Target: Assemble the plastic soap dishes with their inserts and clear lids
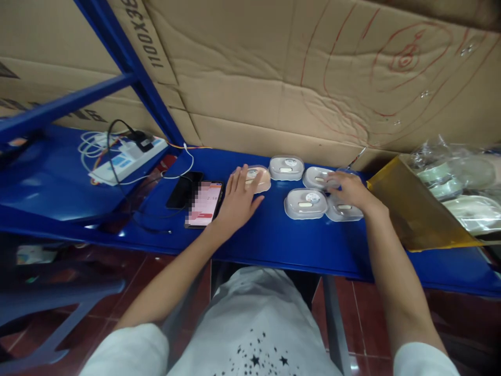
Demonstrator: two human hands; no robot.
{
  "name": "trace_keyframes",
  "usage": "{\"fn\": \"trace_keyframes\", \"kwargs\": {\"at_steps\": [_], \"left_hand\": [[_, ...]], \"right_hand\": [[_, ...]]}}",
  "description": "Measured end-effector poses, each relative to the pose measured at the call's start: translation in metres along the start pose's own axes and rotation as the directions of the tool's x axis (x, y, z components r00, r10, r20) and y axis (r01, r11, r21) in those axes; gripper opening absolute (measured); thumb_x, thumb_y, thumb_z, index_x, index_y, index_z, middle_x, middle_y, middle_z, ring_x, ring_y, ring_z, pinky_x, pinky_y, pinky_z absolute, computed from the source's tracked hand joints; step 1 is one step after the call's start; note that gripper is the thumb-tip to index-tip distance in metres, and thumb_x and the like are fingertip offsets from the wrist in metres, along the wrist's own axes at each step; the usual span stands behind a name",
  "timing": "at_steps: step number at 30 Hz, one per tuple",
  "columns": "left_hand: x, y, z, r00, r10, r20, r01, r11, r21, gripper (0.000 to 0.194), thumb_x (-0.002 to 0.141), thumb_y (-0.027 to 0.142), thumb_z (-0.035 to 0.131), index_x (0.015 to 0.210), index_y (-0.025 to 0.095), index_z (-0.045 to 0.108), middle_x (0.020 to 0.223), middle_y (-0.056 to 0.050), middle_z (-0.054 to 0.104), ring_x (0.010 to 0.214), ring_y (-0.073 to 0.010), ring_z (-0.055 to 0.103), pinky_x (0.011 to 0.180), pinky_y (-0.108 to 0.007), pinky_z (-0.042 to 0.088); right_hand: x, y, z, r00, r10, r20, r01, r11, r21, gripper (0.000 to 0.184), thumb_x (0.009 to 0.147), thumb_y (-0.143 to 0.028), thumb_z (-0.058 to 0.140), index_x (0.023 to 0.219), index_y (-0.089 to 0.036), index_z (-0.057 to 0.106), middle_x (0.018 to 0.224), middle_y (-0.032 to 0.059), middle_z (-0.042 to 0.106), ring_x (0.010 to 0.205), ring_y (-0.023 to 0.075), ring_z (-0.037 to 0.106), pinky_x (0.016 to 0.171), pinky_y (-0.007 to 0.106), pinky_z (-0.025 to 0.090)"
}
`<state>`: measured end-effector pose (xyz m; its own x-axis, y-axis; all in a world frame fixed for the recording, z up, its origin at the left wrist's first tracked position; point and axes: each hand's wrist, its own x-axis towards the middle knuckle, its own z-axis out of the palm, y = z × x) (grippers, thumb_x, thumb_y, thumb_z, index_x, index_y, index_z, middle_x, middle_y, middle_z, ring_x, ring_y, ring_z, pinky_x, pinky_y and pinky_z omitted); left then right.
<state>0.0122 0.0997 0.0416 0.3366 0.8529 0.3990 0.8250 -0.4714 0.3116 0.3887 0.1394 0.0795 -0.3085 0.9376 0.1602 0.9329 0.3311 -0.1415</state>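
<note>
Several oval, clear-lidded plastic cases sit close together on the blue table (266, 240). My left hand (239, 201) lies open, fingers spread, partly over a pinkish case (263, 181). Beside it at the back stands a whitish case (286, 169) with a round sticker. My right hand (350, 189) is over the right-hand cases, its bent fingers apart. Its fingertips touch or hover at the edge of the rear case (314, 178); I cannot tell which. Below it is a partly covered case (344, 213). A stickered case (306, 204) sits left of that one.
Left of my left hand are a lit phone (205, 204) and a dark phone (183, 190). A power strip (127, 159) with tangled cables lies further left. At right, a yellow-brown bin (410, 209) holds bagged pale parts (475, 211). Cardboard (250, 68) stands behind the table.
</note>
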Motion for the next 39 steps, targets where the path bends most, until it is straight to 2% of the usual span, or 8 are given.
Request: {"fn": "trace_keyframes", "kwargs": {"at_steps": [4, 8, 18, 21, 25, 28, 34, 39], "left_hand": [[-0.013, 0.041, 0.004, 0.972, 0.231, 0.040, -0.227, 0.970, -0.086, 0.051, 0.108, 0.036, 0.056, 0.158, 0.025, 0.053, 0.169, -0.019, 0.043, 0.158, -0.0381, 0.041, 0.126, -0.060, 0.039], [-0.030, 0.066, 0.010, 0.929, 0.355, 0.102, -0.332, 0.924, -0.189, 0.045, 0.106, 0.033, 0.059, 0.151, 0.027, 0.060, 0.161, -0.016, 0.052, 0.147, -0.0348, 0.054, 0.122, -0.057, 0.044], [-0.014, 0.050, 0.012, 0.988, 0.148, 0.032, -0.130, 0.938, -0.321, 0.045, 0.106, 0.033, 0.059, 0.150, 0.025, 0.055, 0.156, -0.014, 0.058, 0.145, -0.0332, 0.056, 0.119, -0.055, 0.048], [-0.019, 0.049, 0.019, 0.999, 0.045, -0.018, -0.048, 0.853, -0.520, 0.062, 0.104, 0.040, 0.064, 0.160, 0.029, 0.040, 0.162, -0.016, 0.050, 0.145, -0.0321, 0.056, 0.116, -0.051, 0.053], [-0.021, 0.048, 0.023, 0.993, -0.120, -0.018, 0.063, 0.641, -0.765, 0.102, 0.099, 0.058, 0.070, 0.168, 0.039, -0.002, 0.174, -0.018, 0.030, 0.143, -0.0303, 0.060, 0.104, -0.045, 0.062], [-0.025, 0.046, 0.016, 0.979, -0.202, -0.039, 0.096, 0.617, -0.781, 0.096, 0.101, 0.060, 0.067, 0.165, 0.040, -0.002, 0.173, -0.016, 0.033, 0.151, -0.0292, 0.052, 0.114, -0.047, 0.056], [-0.067, 0.030, 0.005, 0.967, -0.252, -0.042, 0.134, 0.643, -0.754, 0.096, 0.090, 0.059, 0.079, 0.161, 0.033, 0.020, 0.164, -0.017, 0.045, 0.148, -0.0315, 0.055, 0.122, -0.051, 0.049], [-0.113, 0.008, -0.002, 0.972, -0.205, 0.112, 0.234, 0.869, -0.437, 0.081, 0.089, 0.047, 0.083, 0.156, 0.033, 0.040, 0.157, -0.014, 0.053, 0.147, -0.0363, 0.055, 0.122, -0.059, 0.046]], "right_hand": [[0.037, 0.015, 0.015, 0.994, -0.001, 0.109, 0.004, 1.000, -0.025, 0.026, 0.088, -0.023, 0.078, 0.113, -0.020, 0.080, 0.122, 0.0119, 0.080, 0.112, 0.0292, 0.076, 0.096, 0.039, 0.055], [0.038, 0.006, 0.020, 0.998, 0.020, 0.056, -0.018, 0.999, -0.034, 0.029, 0.094, -0.025, 0.070, 0.121, -0.019, 0.076, 0.127, 0.0151, 0.078, 0.115, 0.0329, 0.074, 0.100, 0.045, 0.053], [0.008, -0.024, -0.005, 0.996, -0.080, -0.028, 0.084, 0.983, 0.162, 0.024, 0.104, -0.040, 0.054, 0.116, -0.022, 0.063, 0.112, 0.0104, 0.079, 0.095, 0.0292, 0.075, 0.081, 0.038, 0.053], [-0.001, -0.059, -0.014, 0.979, -0.156, -0.129, 0.181, 0.961, 0.208, 0.021, 0.107, -0.042, 0.053, 0.115, -0.023, 0.059, 0.122, 0.0123, 0.078, 0.107, 0.0307, 0.074, 0.092, 0.041, 0.052], [-0.015, -0.122, -0.017, 0.915, -0.369, -0.163, 0.400, 0.880, 0.257, 0.017, 0.111, -0.041, 0.051, 0.113, -0.025, 0.058, 0.123, 0.0090, 0.077, 0.113, 0.0277, 0.071, 0.102, 0.043, 0.048], [-0.022, -0.152, -0.011, 0.891, -0.420, -0.172, 0.454, 0.809, 0.374, 0.015, 0.113, -0.039, 0.048, 0.113, -0.026, 0.056, 0.127, 0.0065, 0.075, 0.117, 0.0245, 0.070, 0.103, 0.041, 0.047], [-0.006, -0.112, -0.007, 0.937, -0.157, -0.310, 0.268, 0.895, 0.356, 0.022, 0.112, -0.044, 0.049, 0.119, -0.025, 0.057, 0.123, 0.0090, 0.076, 0.110, 0.0269, 0.072, 0.098, 0.042, 0.051], [-0.020, -0.093, -0.010, 0.929, -0.178, -0.324, 0.206, 0.977, 0.055, 0.017, 0.111, -0.032, 0.051, 0.121, -0.025, 0.062, 0.126, 0.0103, 0.078, 0.119, 0.0310, 0.071, 0.110, 0.050, 0.043]]}}
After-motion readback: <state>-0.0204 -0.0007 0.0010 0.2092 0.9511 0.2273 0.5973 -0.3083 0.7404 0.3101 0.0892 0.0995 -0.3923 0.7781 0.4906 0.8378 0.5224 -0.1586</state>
